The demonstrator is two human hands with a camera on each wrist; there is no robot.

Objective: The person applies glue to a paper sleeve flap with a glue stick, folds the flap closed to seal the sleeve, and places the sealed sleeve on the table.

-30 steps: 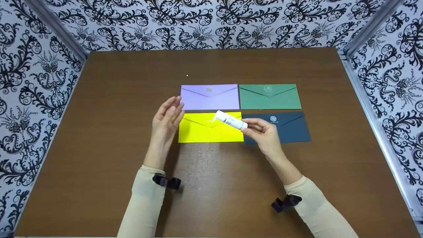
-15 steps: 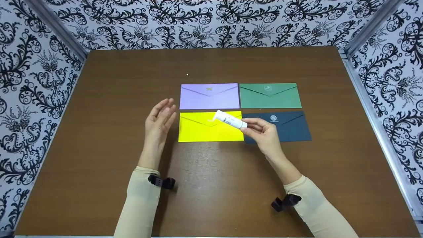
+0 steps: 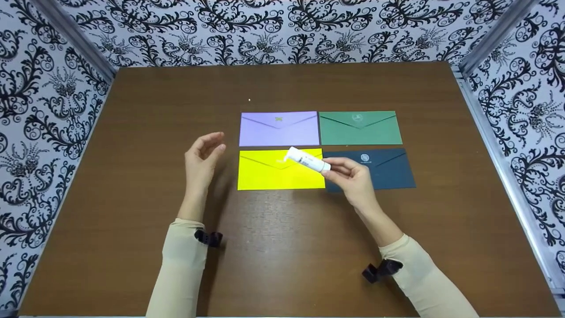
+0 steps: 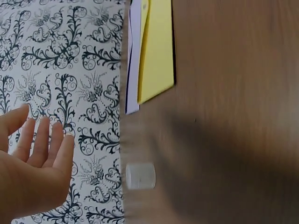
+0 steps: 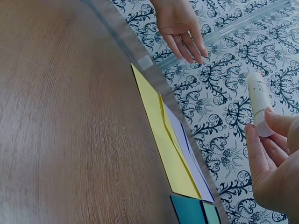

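Observation:
My right hand [image 3: 353, 181] pinches a white glue stick [image 3: 307, 160] by its lower end, tilted above the yellow envelope [image 3: 278, 176]. The small print on the glue stick is too small to read. My left hand [image 3: 201, 163] is raised to the left of the envelopes, fingers loosely bent and holding nothing. Below it, in the left wrist view, a small whitish cap [image 4: 140, 176] lies on the table; in the head view I cannot see it.
A lilac envelope [image 3: 279, 134] and a green envelope [image 3: 360, 132] lie behind. A dark blue envelope [image 3: 390, 170] is beside the yellow one, partly covered by the right hand. Patterned panels [image 3: 265, 35] border the brown table [image 3: 278, 265].
My left hand has moved left, away from the lilac and yellow envelopes, and its thumb and fingers have shifted pose. The right hand and glue stick have stayed put.

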